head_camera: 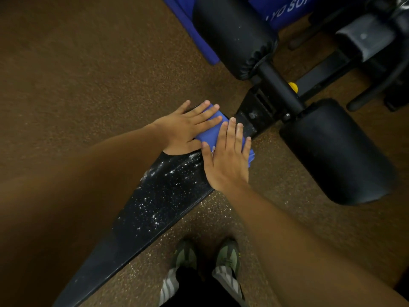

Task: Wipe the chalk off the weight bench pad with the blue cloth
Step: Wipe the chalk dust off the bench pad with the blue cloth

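Note:
The black weight bench pad point(155, 207) runs from the lower left up to the middle of the view, speckled with white chalk along its top. At its far end lies the folded blue cloth point(210, 132). My left hand point(186, 129) presses flat on the cloth's left part, fingers spread. My right hand point(228, 156) lies flat on the cloth's right part, fingers pointing away from me. Much of the cloth is hidden under both palms; a corner shows past my right hand at the pad's right edge.
Two black foam rollers point(234, 34) point(334, 151) sit on a crossbar point(281, 89) beyond the pad's end, with a yellow knob point(293, 87) on the frame. A blue mat point(285, 9) lies at the top. My shoes point(205, 255) stand on the brown speckled floor point(88, 74) right of the pad.

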`<move>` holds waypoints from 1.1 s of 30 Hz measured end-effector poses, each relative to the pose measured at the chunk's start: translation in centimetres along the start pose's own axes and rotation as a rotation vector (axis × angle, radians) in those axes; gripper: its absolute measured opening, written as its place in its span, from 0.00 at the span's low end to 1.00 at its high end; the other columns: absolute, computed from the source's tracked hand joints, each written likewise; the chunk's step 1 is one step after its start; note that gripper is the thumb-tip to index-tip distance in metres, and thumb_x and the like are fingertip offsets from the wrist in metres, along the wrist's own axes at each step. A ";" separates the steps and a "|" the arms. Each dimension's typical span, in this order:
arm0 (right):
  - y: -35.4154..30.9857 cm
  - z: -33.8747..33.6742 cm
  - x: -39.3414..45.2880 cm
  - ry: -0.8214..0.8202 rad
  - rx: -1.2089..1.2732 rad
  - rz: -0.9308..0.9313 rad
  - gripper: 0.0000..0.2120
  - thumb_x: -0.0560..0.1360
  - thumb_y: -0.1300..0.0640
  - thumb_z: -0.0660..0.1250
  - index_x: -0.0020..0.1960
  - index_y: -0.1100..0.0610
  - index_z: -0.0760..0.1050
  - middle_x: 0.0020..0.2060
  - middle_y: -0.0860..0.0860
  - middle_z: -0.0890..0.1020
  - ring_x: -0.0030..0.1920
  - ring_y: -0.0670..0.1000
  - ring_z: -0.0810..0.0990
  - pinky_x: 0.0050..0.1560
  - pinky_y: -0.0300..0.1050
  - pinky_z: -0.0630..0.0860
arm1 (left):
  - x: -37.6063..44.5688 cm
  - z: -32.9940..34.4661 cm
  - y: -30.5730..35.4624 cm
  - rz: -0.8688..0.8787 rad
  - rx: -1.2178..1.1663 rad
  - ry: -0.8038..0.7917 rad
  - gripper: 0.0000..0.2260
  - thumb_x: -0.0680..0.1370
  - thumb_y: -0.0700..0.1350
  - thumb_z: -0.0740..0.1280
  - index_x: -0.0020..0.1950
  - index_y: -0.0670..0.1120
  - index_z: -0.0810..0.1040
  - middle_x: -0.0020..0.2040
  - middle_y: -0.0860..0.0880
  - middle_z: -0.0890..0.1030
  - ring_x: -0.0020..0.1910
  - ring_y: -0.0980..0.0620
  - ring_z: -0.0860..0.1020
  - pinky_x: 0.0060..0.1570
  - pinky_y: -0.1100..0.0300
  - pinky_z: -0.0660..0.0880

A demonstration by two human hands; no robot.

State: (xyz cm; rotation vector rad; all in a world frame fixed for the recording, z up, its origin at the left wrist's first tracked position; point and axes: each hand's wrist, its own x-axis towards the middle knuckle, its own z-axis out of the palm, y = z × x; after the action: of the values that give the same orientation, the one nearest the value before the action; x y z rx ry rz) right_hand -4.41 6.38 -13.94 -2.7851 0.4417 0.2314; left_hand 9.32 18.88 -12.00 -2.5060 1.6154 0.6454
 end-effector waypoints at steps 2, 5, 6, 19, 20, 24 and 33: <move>0.0 -0.2 0.1 -0.031 -0.005 0.002 0.36 0.79 0.38 0.37 0.79 0.60 0.40 0.79 0.56 0.42 0.78 0.55 0.38 0.76 0.60 0.40 | -0.1 -0.3 0.6 -0.037 0.003 -0.034 0.33 0.74 0.63 0.38 0.78 0.52 0.36 0.77 0.50 0.32 0.75 0.50 0.31 0.73 0.41 0.35; 0.1 -1.2 0.3 -0.131 -0.007 -0.017 0.37 0.78 0.38 0.36 0.79 0.60 0.37 0.79 0.56 0.38 0.77 0.54 0.34 0.76 0.59 0.38 | -0.5 -0.7 1.9 -0.128 -0.023 -0.025 0.32 0.77 0.60 0.42 0.78 0.50 0.36 0.78 0.49 0.33 0.75 0.49 0.32 0.72 0.38 0.35; 0.1 -1.6 0.3 -0.166 -0.011 -0.023 0.37 0.77 0.38 0.36 0.78 0.60 0.36 0.79 0.56 0.37 0.77 0.54 0.34 0.76 0.60 0.38 | -0.8 -0.5 2.4 -0.171 -0.060 0.028 0.32 0.78 0.58 0.45 0.78 0.49 0.36 0.78 0.48 0.34 0.76 0.48 0.32 0.72 0.38 0.36; 2.8 -4.1 4.4 -0.124 -0.117 -0.493 0.29 0.81 0.49 0.51 0.79 0.56 0.50 0.80 0.55 0.48 0.79 0.57 0.45 0.76 0.60 0.48 | -6.6 5.0 10.0 -0.917 -0.434 0.426 0.31 0.79 0.59 0.48 0.79 0.48 0.48 0.80 0.47 0.47 0.78 0.48 0.40 0.75 0.42 0.42; 3.0 -4.1 5.0 -0.134 -0.131 -0.546 0.29 0.81 0.48 0.50 0.79 0.55 0.49 0.80 0.54 0.47 0.79 0.57 0.45 0.76 0.59 0.48 | -6.7 5.3 10.6 -0.974 -0.444 0.450 0.30 0.80 0.59 0.48 0.79 0.48 0.48 0.80 0.47 0.47 0.78 0.48 0.40 0.74 0.42 0.42; 3.5 -3.4 6.8 -0.224 -0.191 -0.703 0.31 0.80 0.42 0.43 0.80 0.52 0.46 0.80 0.52 0.44 0.79 0.55 0.40 0.77 0.58 0.45 | -7.7 6.4 12.3 -1.185 -0.495 0.509 0.31 0.79 0.59 0.48 0.79 0.47 0.49 0.80 0.47 0.46 0.78 0.48 0.39 0.74 0.41 0.42; 4.4 -1.8 5.9 -0.169 -0.118 -0.590 0.43 0.76 0.32 0.46 0.79 0.60 0.43 0.79 0.55 0.43 0.78 0.56 0.39 0.76 0.53 0.43 | -5.8 7.9 14.7 -1.291 -0.486 0.448 0.32 0.79 0.59 0.45 0.79 0.46 0.45 0.80 0.46 0.43 0.77 0.47 0.37 0.74 0.40 0.39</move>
State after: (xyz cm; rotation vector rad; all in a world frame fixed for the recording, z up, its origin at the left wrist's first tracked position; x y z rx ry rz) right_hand -0.08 0.16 -14.68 -2.8287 -0.4450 0.3537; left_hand -8.11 19.81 -14.70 -3.3671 -0.4329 0.2771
